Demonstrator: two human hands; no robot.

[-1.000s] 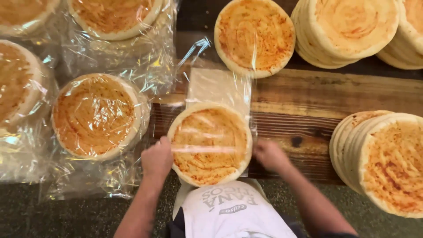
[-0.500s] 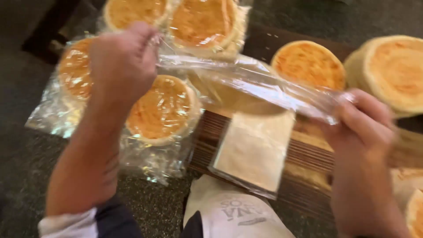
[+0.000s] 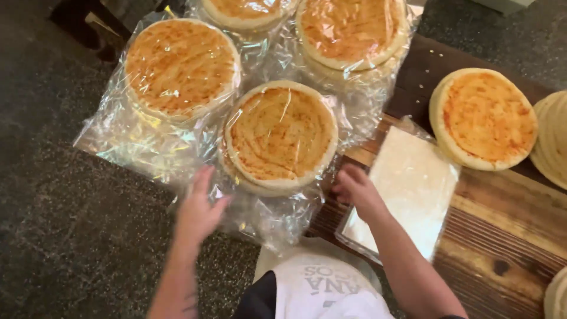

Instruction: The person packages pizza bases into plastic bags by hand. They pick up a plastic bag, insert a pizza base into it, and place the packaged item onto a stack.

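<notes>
- My left hand (image 3: 198, 212) is open, fingers spread, at the lower left edge of the bagged flatbread stack (image 3: 280, 137); it is blurred, so I cannot tell whether it touches the plastic.
- My right hand (image 3: 357, 190) is at the stack's lower right edge, fingers loosely curled, grasping nothing that I can make out; the two hands sit apart, one on each side of the stack.
- That stack lies in a clear plastic bag, round breads with an orange-red top, on the dark speckled counter (image 3: 71, 236) at the edge of the wooden board (image 3: 508, 236).
- Three more clear bags hold the same breads: one to the upper left (image 3: 180, 65), one at the top centre (image 3: 245, 12), one at the upper right (image 3: 348, 32), all crowded together and touching.
- A flat pile of empty clear bags (image 3: 407, 189) lies on the board just beside my right hand.
- An unbagged flatbread (image 3: 484, 117) sits on the board further right, with a bare stack (image 3: 552, 139) at the frame's edge.
</notes>
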